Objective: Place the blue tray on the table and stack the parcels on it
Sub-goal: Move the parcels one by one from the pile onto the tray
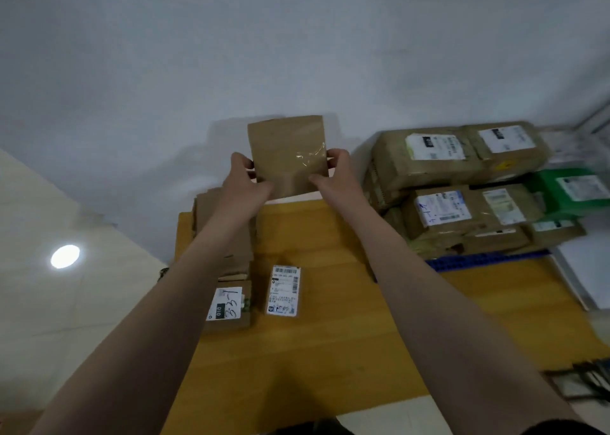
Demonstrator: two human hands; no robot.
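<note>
Parcel of flat brown paper [288,152], pinched by left hand [246,184] and right hand [335,170] above the yellow wooden table's [330,352] far edge, could slide off the high-piled blue plastic tray [488,260] at the right edge

head cam | faces forward-down | close over table [330,352] | single view

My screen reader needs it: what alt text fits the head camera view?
The left hand and right hand grip the side edges of a flat brown parcel held upright over the far edge of the wooden table. At right, labelled brown parcels and a green parcel are stacked on a blue tray; two small labelled parcels lie nearer.
</note>
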